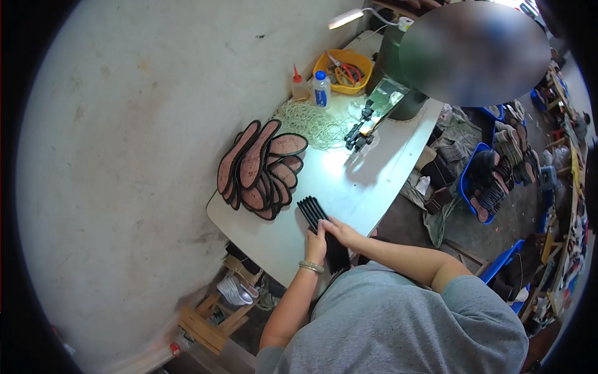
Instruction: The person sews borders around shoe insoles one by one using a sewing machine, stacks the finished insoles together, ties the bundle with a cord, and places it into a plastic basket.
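Near the table's front edge, both hands grip a stack of black-edged shoe soles [313, 212], seen edge-on with several thin layers side by side. My left hand [316, 246], with a bracelet on its wrist, is closed around the stack's left side, thumb up. From the right, my right hand [341, 232] closes on the same stack, its fingertips beside the left thumb. The stack's lower end is partly hidden by the hands. Left of them, against the wall, lies a heap of brown soles [254, 163] with black rims.
A white table [339, 193] carries a tangle of pale cord [311, 121], a blue-capped bottle [321, 89], a red-tipped bottle [299, 87] and a yellow basket [344, 59] of tools. A lamp [346, 19] shines above. Blue crates [464, 181] of shoe parts stand at right.
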The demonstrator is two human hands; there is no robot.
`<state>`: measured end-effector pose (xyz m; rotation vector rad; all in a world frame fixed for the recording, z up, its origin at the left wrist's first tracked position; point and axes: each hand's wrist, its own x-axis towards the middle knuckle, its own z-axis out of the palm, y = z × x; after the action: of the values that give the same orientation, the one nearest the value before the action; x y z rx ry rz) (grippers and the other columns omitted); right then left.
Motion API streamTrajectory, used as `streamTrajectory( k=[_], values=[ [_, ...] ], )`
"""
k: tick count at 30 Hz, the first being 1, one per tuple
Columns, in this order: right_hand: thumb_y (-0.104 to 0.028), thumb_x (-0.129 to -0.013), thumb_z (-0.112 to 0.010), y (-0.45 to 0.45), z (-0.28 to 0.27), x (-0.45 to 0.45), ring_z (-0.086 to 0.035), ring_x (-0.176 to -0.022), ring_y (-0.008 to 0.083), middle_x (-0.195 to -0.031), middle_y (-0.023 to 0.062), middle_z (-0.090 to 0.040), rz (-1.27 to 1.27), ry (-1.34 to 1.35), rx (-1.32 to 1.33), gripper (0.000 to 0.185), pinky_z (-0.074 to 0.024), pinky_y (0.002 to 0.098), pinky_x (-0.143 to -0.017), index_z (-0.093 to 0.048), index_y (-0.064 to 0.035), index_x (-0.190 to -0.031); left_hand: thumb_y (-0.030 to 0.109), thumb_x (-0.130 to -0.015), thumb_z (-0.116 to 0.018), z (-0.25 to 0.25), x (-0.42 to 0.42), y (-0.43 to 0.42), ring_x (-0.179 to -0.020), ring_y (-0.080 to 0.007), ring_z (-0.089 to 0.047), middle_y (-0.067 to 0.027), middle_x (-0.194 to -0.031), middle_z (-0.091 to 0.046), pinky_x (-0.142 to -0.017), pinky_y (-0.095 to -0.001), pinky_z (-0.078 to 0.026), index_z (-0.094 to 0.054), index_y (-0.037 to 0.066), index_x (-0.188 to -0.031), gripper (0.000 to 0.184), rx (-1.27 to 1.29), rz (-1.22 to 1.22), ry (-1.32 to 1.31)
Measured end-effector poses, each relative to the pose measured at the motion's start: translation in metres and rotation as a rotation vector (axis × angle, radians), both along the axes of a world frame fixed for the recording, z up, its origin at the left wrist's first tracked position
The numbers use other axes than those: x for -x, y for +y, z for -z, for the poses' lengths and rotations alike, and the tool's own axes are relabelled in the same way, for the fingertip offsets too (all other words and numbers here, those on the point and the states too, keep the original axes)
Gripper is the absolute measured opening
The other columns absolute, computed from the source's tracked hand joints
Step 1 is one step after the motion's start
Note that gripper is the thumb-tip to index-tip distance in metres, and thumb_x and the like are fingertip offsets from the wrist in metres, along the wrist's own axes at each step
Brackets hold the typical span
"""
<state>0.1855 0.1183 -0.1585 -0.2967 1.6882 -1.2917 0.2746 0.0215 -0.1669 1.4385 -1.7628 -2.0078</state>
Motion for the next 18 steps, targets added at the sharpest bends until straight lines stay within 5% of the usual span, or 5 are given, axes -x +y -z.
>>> streamTrajectory(
  k=[5,9,13,15,18],
  values=[
    [-0.044,-0.098,-0.053,0.002,-0.097,0.014,-0.034,-0.138,0.0251,-0.15,0.018,-0.036,0.047,-0.266,0.357,0.076,-0.028,0.0347,-0.112,-0.024,0.0013,-0.151,0.053,-0.099,-0.044,-0.082,0.011,-0.028,-0.097,-0.0192,-0.063,-0.0117,-0.111,-0.063,-0.084,-0.0343,-0.052,-0.054,-0.002,-0.122,0.06,-0.486,0.004,0.338],
    [-0.046,-0.09,-0.066,-0.003,-0.095,0.03,-0.047,-0.122,0.0186,-0.134,0.0128,-0.051,-0.042,-0.162,0.28,0.089,-0.0394,0.0322,-0.102,-0.022,0.0005,-0.151,0.052,-0.101,-0.04,-0.122,0.025,-0.051,-0.102,-0.0193,-0.061,-0.0083,-0.111,-0.064,-0.088,-0.0341,-0.049,-0.057,0.0,-0.118,0.058,-0.332,0.15,0.361],
    [-0.047,-0.091,-0.064,-0.014,-0.099,0.036,-0.055,-0.111,0.0159,-0.126,0.0107,-0.058,0.033,-0.185,0.422,0.068,-0.0459,0.0296,-0.091,-0.046,0.0004,-0.136,0.038,-0.101,-0.048,-0.123,0.053,-0.137,-0.098,-0.025,-0.059,-0.0104,-0.104,-0.062,-0.089,-0.0372,-0.045,-0.058,-0.003,-0.121,0.046,0.702,0.548,0.132],
    [-0.044,-0.093,-0.062,-0.008,-0.098,0.04,-0.06,-0.099,0.0123,-0.117,0.007,-0.063,0.106,-0.508,0.485,0.056,-0.0491,0.028,-0.085,-0.053,-0.0006,-0.128,0.029,-0.096,-0.057,-0.16,0.069,-0.153,-0.104,-0.0306,-0.054,-0.0153,-0.111,-0.057,-0.093,-0.0404,-0.043,-0.056,-0.002,-0.123,0.042,1.495,0.446,-0.102],
    [-0.042,-0.096,-0.058,0.001,-0.099,0.049,-0.065,-0.083,0.0096,-0.102,0.0028,-0.069,0.203,-0.775,0.512,0.044,-0.0526,0.0271,-0.075,-0.061,-0.0036,-0.116,0.023,-0.091,-0.063,-0.15,0.073,-0.179,-0.118,-0.033,-0.046,-0.0166,-0.125,-0.051,-0.1,-0.0434,-0.039,-0.055,-0.001,-0.126,0.044,1.555,0.51,-0.408]
  ],
)
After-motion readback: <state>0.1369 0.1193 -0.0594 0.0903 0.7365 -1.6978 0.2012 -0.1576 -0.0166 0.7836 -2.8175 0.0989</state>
